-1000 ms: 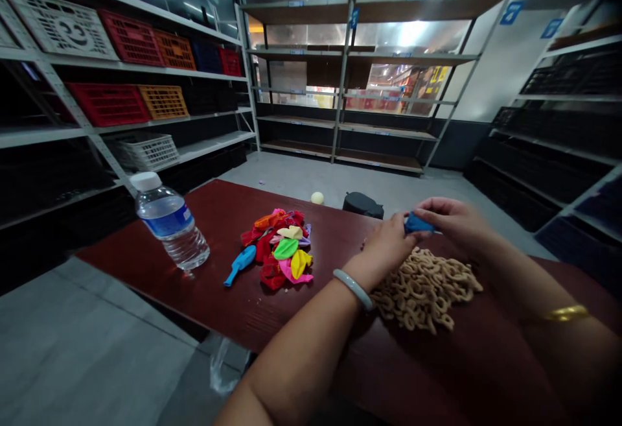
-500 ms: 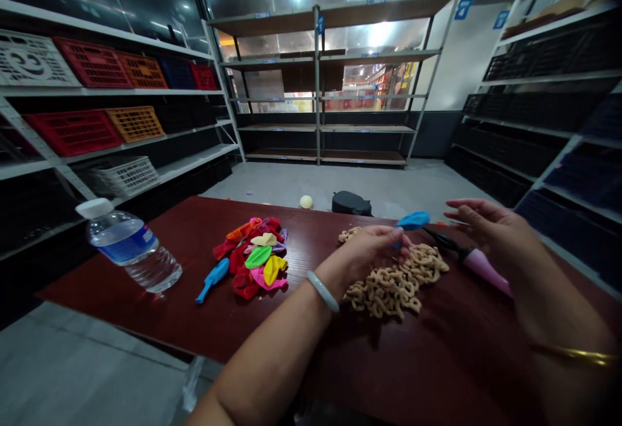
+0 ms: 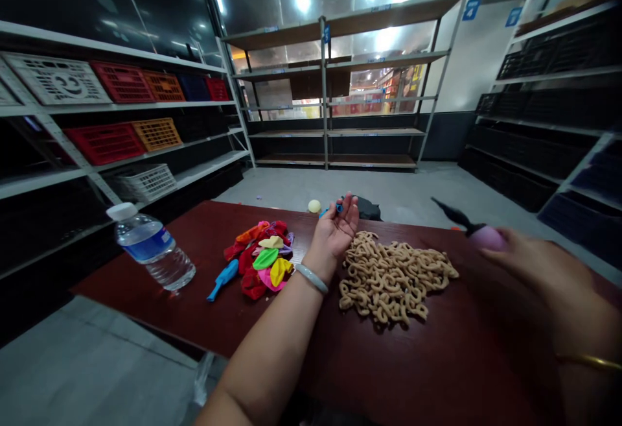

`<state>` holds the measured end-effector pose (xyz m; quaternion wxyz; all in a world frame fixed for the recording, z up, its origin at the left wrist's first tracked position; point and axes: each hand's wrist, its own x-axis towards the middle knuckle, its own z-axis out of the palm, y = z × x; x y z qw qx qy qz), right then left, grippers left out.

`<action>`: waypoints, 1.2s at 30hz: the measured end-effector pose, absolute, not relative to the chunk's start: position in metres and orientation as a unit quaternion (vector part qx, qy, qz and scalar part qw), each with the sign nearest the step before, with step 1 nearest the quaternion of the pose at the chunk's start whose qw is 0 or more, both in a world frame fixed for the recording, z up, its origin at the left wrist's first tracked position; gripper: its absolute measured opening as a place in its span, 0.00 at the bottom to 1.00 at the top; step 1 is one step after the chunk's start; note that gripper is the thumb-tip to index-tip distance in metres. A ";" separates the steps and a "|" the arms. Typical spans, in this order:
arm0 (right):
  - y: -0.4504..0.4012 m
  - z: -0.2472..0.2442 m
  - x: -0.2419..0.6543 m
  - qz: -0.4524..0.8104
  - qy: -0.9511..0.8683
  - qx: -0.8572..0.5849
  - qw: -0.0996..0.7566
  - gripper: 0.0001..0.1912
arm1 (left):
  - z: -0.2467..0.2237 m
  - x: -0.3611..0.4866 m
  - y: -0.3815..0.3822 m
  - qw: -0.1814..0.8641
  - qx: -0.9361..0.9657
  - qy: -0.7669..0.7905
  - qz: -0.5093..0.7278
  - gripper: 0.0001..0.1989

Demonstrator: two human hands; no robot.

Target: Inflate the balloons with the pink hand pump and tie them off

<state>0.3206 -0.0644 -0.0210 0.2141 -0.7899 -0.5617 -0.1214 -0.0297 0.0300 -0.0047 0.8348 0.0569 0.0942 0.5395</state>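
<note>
My left hand point(image 3: 335, 228) is turned palm up at the far side of the table, closed on a blue balloon point(image 3: 339, 207) of which only a small part shows. My right hand point(image 3: 539, 267) grips a pinkish-purple hand pump point(image 3: 488, 238) whose black tapered nozzle points to the left, raised over the table's right side. Between the hands lies a pile of tan ring-shaped snacks point(image 3: 396, 280). Left of my left wrist is a heap of limp balloons in several colours point(image 3: 265, 258), with another blue balloon point(image 3: 223, 278) at its edge.
A capped water bottle point(image 3: 158, 248) stands on the dark red table point(image 3: 160, 309) at the left. Beyond the table, a pale round object point(image 3: 314, 206) and a dark bag-like object point(image 3: 367, 209) are on the floor. Shelves with plastic crates point(image 3: 109, 142) line the left.
My left hand has moved left and turned palm up, still with the blue balloon. My right hand has taken hold of the pump and lifted it off the table. The view has shifted slightly.
</note>
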 end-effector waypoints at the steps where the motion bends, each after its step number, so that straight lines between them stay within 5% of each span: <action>1: -0.064 -0.015 0.305 -0.119 -0.577 -0.784 0.196 0.25 | -0.006 -0.032 0.032 0.831 0.054 0.089 0.546 0.11; 9: -0.063 -0.016 0.187 -0.143 -0.744 -0.622 0.198 0.30 | -0.013 -0.034 0.041 0.796 0.115 0.111 0.584 0.12; 36: -0.065 -0.017 0.184 -0.160 -0.740 -0.614 0.222 0.29 | -0.018 0.015 -0.002 0.712 0.304 0.199 0.601 0.14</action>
